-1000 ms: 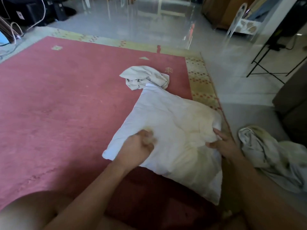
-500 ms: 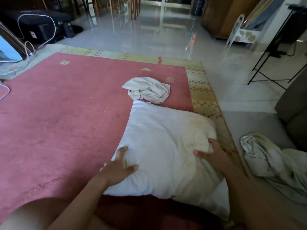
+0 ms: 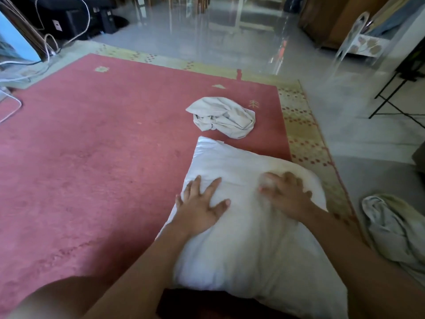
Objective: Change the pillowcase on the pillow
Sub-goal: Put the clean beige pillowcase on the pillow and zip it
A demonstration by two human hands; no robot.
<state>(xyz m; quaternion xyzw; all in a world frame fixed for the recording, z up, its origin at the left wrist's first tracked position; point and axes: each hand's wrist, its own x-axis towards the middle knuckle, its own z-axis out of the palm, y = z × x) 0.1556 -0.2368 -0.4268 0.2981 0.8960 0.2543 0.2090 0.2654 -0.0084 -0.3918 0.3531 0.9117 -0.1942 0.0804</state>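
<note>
Both hands have moved off the pillow's edges onto its top. Left hand (image 3: 200, 204) presses flat, grip spread wide. Right hand (image 3: 287, 195) is blurred, fingers apparently spread too, holding nothing. Pillow (image 3: 253, 249) lies bare on a red rug (image 3: 92, 169). A crumpled pillowcase (image 3: 223, 118) lies just beyond it, and another cloth (image 3: 395, 231) lies on the floor to the right.

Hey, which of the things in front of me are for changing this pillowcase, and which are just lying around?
For the job:
bare white pillow, left hand and right hand pressing on it
crumpled beige cloth on the rug, likely a pillowcase
crumpled pale cloth on the floor, likely another

Lying about:
pink rug with yellow border
brown wooden cabinet
</note>
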